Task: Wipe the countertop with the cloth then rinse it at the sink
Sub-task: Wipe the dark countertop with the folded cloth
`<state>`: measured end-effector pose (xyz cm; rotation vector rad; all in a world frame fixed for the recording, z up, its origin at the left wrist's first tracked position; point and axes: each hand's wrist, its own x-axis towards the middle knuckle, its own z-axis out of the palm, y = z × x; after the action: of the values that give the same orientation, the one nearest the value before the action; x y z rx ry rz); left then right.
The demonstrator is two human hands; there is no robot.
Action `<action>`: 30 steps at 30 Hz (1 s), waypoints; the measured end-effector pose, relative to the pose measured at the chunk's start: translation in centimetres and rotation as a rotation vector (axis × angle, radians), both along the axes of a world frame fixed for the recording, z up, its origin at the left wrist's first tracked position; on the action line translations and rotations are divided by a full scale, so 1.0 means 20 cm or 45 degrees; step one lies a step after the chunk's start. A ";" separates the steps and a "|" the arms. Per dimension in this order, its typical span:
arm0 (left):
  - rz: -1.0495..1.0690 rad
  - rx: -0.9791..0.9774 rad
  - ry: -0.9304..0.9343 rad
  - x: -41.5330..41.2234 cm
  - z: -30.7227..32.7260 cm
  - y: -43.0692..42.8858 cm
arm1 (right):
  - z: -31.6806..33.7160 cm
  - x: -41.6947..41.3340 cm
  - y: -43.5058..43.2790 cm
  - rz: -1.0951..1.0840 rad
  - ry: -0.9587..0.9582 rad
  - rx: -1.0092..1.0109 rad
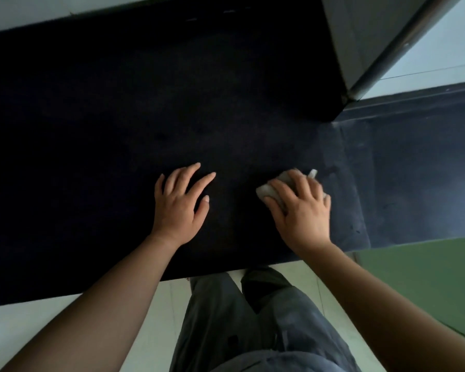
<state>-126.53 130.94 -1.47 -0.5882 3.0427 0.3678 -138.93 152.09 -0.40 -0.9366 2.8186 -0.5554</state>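
Observation:
A wide black countertop (118, 116) fills most of the view. My right hand (302, 210) lies on top of a small grey-white cloth (266, 191) and presses it flat onto the counter near its right end; the cloth shows past my fingertips, with a corner sticking out at the far side. My left hand (180, 202) rests palm down on the bare counter beside it, fingers spread and straight, holding nothing. No sink is in view.
A grey cabinet or appliance corner with a metal edge (381, 57) hangs over the counter's back right. Right of the counter lies a lower dark surface (414, 170), then green floor (427, 285). The counter's front edge is close to my legs.

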 end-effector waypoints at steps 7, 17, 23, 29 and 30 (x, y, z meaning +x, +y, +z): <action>0.011 -0.012 -0.073 0.00 0.03 0.02 | 0.00 -0.33 -0.14 -0.490 -0.021 -0.063; 0.042 -0.006 -0.007 0.00 0.01 0.05 | -0.02 -0.04 0.11 0.178 0.054 0.006; 0.041 -0.001 -0.038 0.00 0.02 0.05 | -0.01 -0.22 0.09 -0.121 0.024 -0.013; 0.011 0.010 -0.048 0.02 0.00 0.03 | 0.00 -0.16 -0.09 -0.323 0.004 0.028; 0.010 0.016 -0.041 0.02 0.00 0.03 | 0.00 -0.12 -0.07 -0.278 0.009 0.041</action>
<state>-126.13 131.54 -1.45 -0.5998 3.0058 0.3732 -141.36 150.78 -0.46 -0.6294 2.9461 -0.5299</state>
